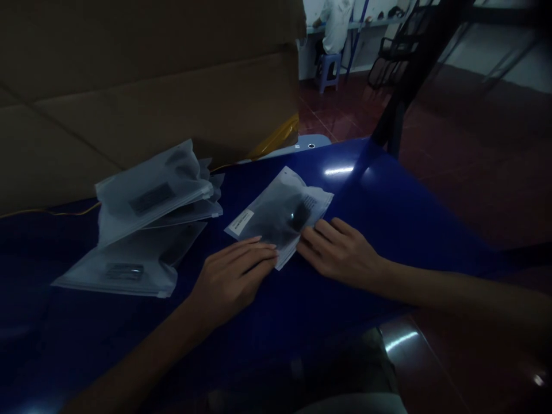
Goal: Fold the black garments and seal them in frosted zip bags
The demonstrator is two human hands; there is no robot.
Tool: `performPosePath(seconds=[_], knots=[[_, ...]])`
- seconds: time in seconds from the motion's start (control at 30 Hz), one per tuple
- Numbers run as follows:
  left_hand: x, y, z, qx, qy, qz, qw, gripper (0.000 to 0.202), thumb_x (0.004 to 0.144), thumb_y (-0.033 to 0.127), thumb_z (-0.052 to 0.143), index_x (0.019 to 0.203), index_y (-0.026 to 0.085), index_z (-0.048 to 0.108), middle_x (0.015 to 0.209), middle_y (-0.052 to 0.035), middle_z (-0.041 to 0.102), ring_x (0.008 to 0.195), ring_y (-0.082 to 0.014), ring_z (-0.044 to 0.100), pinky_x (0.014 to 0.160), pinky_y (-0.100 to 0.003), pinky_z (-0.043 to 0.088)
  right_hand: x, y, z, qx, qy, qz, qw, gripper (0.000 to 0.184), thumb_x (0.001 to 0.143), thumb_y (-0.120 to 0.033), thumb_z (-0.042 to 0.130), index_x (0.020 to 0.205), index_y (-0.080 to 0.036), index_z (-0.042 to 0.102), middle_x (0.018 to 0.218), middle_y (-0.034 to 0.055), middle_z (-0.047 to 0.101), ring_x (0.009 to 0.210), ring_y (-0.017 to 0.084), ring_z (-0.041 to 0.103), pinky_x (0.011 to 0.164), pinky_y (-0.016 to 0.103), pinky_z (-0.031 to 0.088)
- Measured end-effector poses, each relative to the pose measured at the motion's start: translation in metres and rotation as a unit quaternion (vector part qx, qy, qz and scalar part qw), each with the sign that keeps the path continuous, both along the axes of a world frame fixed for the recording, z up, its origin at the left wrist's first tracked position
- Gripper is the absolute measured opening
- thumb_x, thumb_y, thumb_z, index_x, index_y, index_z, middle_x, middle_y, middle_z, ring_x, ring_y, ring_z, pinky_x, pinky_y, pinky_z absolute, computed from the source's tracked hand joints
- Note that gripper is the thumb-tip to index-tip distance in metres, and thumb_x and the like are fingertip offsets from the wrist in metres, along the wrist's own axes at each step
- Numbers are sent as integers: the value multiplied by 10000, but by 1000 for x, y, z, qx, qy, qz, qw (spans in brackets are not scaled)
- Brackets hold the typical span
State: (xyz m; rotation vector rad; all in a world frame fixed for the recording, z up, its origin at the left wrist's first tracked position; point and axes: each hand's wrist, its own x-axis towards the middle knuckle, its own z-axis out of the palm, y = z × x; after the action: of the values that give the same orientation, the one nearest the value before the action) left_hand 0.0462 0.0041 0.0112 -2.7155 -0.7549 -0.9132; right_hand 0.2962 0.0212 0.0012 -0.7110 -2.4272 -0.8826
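Note:
A frosted zip bag (276, 201) with a white label and a dark item inside lies flat on the blue table. My left hand (237, 270) rests on its near left edge, fingers stretched out flat. At the bag's zip edge, my right hand (334, 253) has its fingers curled and pinched on the edge. To the left lies a pile of similar frosted zip bags (172, 169), each with a dark label or item showing through. One more bag (95, 267) lies at the front of that pile.
A large cardboard box (172, 98) stands behind the bags, with yellow tape (278, 138) at its corner. The blue table (388, 218) ends on the right beside a dark slanted post (414, 75). Farther back, a person (336, 26) sits on a blue stool (330, 69).

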Motion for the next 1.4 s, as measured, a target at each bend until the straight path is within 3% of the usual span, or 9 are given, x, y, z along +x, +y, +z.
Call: performPosePath(seconds=[0.2, 0.37, 0.5, 0.67, 0.73, 0.83, 0.93, 1.07, 1.4], knots=[[0, -5, 2, 4, -4, 8, 1000, 136, 989, 52, 637, 1028, 151, 722, 997, -14, 815, 956, -139, 792, 984, -324, 653, 23, 20, 2, -2, -37, -193, 980, 191, 906, -28, 606, 811, -155, 712, 792, 69, 657, 777, 228, 506, 666, 352, 337], [0, -7, 5, -3, -11, 47, 999, 146, 954, 23, 658, 1011, 152, 698, 981, -26, 800, 962, -158, 782, 974, -359, 648, 33, 25, 3, -3, -31, -248, 968, 239, 893, -8, 569, 769, -179, 682, 752, 60, 611, 762, 226, 469, 664, 346, 305], [-4, -5, 12, -65, -87, 74, 991, 109, 943, 79, 602, 894, 173, 630, 966, -51, 764, 1018, -223, 747, 959, -457, 627, 32, 27, 6, -1, -29, -178, 984, 181, 927, -84, 582, 815, -180, 687, 816, 67, 641, 797, 222, 479, 696, 340, 346], [-10, -5, 16, -104, -150, 50, 982, 135, 962, 226, 504, 846, 206, 571, 1069, -72, 727, 1083, -268, 702, 1034, -545, 560, 28, 26, 8, -28, -11, 37, 999, 165, 952, -165, 547, 862, -184, 684, 1027, 97, 715, 897, 228, 554, 779, 364, 443], [-10, -5, 13, -112, -109, 78, 985, 140, 986, 290, 518, 1008, 198, 622, 1189, -101, 711, 1173, -295, 674, 1077, -561, 527, 27, 23, 6, -57, -13, 100, 993, 160, 962, -201, 545, 905, -175, 692, 1167, 125, 713, 1026, 248, 593, 869, 388, 488], [-9, -5, 4, -143, 17, 129, 981, 541, 1009, 452, 555, 1464, 165, 498, 1542, -194, 517, 1446, -402, 476, 1163, -655, 417, 26, 20, 1, -116, -10, 139, 983, 146, 919, -220, 581, 983, -151, 692, 1312, 175, 666, 1203, 297, 595, 998, 451, 507], [-7, -3, -6, -174, 97, 142, 970, 896, 995, 627, 547, 1670, 159, 188, 1719, -224, 226, 1576, -478, 216, 1205, -733, 292, 23, 18, -3, -193, 17, 161, 968, 371, 909, -261, 582, 1243, -112, 642, 1470, 229, 562, 1409, 358, 495, 1095, 535, 482], [-6, -2, -10, -194, 120, 132, 965, 1002, 977, 700, 536, 1693, 181, 66, 1753, -195, 120, 1597, -481, 124, 1226, -737, 230, 13, 16, -4, -265, 8, 133, 955, 762, 1000, -412, 553, 1622, -71, 274, 1680, 257, 305, 1610, 357, 182, 1240, 600, 325], [-7, 0, -12, -191, 145, 126, 963, 1004, 982, 732, 499, 1695, 180, 56, 1742, -200, 173, 1598, -457, 163, 1238, -719, 233, 7, 16, -9, -366, 14, 80, 927, 933, 1007, -542, 561, 1665, -47, 123, 1720, 252, 196, 1628, 355, 91, 1286, 609, 244]])
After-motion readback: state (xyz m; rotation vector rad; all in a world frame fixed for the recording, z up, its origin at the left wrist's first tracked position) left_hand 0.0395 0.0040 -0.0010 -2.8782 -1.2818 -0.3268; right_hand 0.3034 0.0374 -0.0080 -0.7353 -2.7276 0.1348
